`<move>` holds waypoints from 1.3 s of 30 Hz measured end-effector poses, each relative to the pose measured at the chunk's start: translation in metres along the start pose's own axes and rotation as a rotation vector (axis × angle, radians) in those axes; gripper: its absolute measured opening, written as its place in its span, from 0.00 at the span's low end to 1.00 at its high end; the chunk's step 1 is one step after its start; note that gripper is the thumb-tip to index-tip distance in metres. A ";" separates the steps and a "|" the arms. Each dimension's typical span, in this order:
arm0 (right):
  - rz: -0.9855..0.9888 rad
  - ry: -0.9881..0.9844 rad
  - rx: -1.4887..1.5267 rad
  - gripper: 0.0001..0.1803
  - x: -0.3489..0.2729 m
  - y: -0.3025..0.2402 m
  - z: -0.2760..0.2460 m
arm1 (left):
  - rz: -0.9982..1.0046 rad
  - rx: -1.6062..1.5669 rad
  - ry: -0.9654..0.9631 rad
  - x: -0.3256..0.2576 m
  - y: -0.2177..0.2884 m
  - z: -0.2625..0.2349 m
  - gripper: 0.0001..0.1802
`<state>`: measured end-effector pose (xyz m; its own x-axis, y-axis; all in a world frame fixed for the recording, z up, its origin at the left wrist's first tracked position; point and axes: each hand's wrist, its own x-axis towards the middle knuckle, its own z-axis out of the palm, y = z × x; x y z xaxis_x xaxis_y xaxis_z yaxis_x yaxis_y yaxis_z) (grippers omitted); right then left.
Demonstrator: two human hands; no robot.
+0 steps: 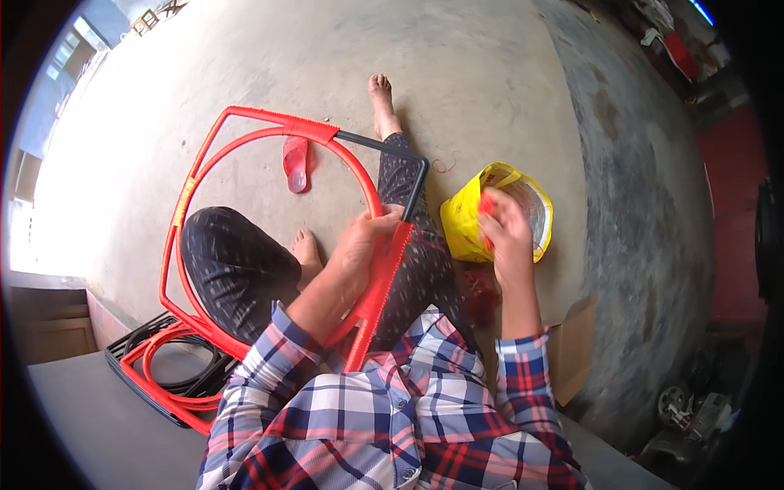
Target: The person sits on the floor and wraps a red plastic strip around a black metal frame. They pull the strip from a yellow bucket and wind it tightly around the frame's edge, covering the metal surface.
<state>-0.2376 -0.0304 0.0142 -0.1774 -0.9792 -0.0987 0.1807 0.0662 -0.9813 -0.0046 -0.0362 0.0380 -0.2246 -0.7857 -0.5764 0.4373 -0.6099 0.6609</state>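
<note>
Left hand (359,245) grips frame (389,265), likely to steady it; right hand (510,225), apart, pinches red material (487,203) by right-side bag (462,217)

The person's left hand (359,243) grips a five-sided or so angular frame (314,128) with a round ring inside, mostly wrapped in red but bare black near one corner, held over the patterned dark trousers (233,249). The right hand (508,227), blurred, pinches a small red bundle (487,204) in front of the opening of an upright yellow bag (461,219) on the concrete floor (506,106). A red slipper (296,167) lies beyond the ring, and more red and black frames (155,384) lie at the person's left.
</note>
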 end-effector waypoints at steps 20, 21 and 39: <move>-0.377 -0.171 -0.652 0.11 0.008 0.029 0.046 | 0.134 -0.158 -0.214 -0.003 0.002 0.002 0.23; -0.439 -0.147 -0.613 0.10 0.007 0.028 0.044 | 0.127 -0.131 -0.192 -0.004 0.003 0.008 0.20; -0.245 -0.227 0.700 0.12 -0.107 -0.089 -0.059 | -0.106 0.011 -0.048 0.020 -0.007 -0.021 0.09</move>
<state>-0.2919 0.0796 0.1021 -0.1022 -0.9705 0.2182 0.7446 -0.2201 -0.6301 0.0065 -0.0457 0.0120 -0.3106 -0.7207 -0.6197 0.3995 -0.6906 0.6029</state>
